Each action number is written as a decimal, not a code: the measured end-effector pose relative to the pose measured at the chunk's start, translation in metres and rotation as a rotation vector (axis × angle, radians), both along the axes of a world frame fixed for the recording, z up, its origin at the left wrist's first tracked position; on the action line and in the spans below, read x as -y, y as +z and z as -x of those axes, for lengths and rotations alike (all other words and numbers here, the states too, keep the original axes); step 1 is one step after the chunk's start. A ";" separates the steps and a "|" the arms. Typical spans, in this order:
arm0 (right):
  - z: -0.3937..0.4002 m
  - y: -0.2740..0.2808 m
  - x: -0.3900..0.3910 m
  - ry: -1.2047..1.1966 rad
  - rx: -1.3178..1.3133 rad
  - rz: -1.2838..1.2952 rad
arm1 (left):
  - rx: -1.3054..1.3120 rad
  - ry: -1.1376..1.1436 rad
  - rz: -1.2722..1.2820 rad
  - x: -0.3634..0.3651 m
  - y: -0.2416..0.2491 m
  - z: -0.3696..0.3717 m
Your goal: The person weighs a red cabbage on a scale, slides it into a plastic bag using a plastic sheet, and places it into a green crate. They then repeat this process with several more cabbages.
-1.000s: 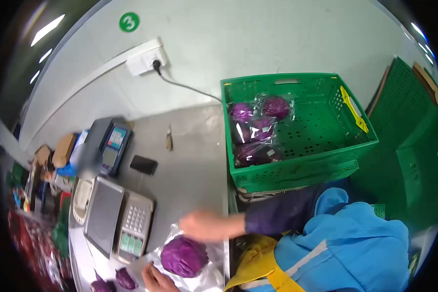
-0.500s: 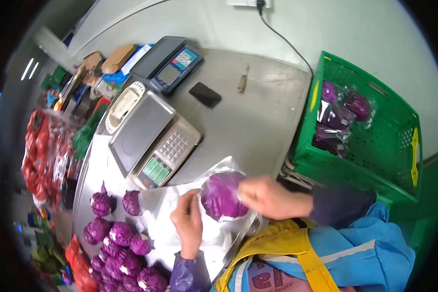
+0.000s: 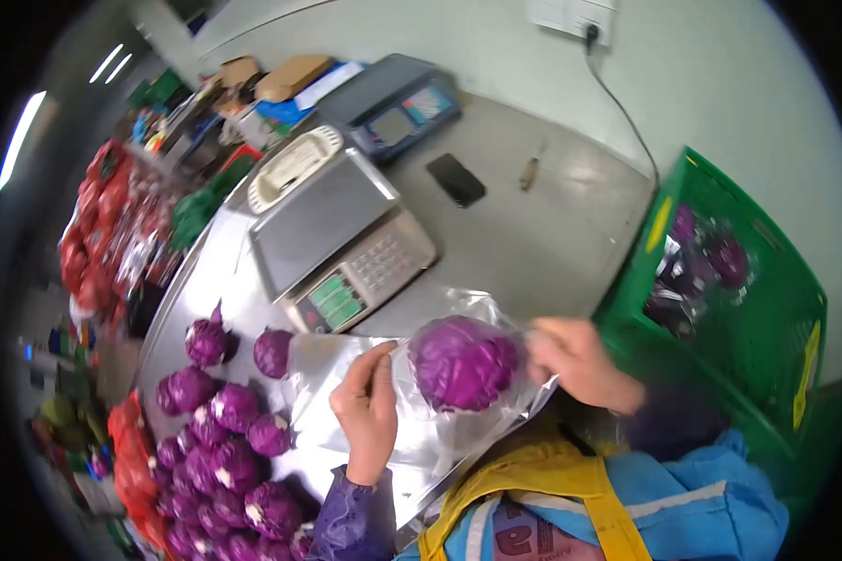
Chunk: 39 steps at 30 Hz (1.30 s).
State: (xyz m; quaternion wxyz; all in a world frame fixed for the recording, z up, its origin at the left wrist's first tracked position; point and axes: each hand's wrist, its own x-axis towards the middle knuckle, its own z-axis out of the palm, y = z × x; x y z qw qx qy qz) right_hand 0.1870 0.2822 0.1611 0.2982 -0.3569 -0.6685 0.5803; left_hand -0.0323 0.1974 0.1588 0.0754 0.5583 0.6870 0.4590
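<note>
A red cabbage (image 3: 463, 365) sits inside a clear plastic bag (image 3: 477, 309) over the near edge of the metal table. My left hand (image 3: 367, 407) is closed, thumb and fingers pinching the bag on the left of the cabbage. On the other side my right hand (image 3: 580, 360) is closed on the bag's right part, with its fingertips partly hidden. More clear plastic (image 3: 332, 383) lies flat under and beside my left hand. Several bare red cabbages (image 3: 236, 466) are heaped at the table's lower left.
A scale with a keypad (image 3: 351, 271) stands beyond my left hand, with a second scale (image 3: 393, 107) behind it. A phone (image 3: 457, 179) and a small knife (image 3: 530, 173) lie on the table (image 3: 571, 234). The green crate (image 3: 767, 346) at right holds bagged cabbages (image 3: 706, 266).
My right hand has moved right, from over the cabbage's side to the bag's right edge. The cabbage shows more fully. My left hand keeps its pinch, and the camera view has shifted.
</note>
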 end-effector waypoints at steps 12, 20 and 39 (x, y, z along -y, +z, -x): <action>0.003 -0.058 -0.003 0.006 -0.010 0.090 | 0.214 -0.048 -0.173 0.004 -0.053 0.015; 0.019 -0.062 0.024 0.182 0.643 -0.440 | 0.118 -0.103 0.010 0.023 -0.098 -0.010; 0.030 -0.133 -0.009 0.229 0.626 -0.746 | 0.580 0.283 0.532 0.065 -0.143 -0.028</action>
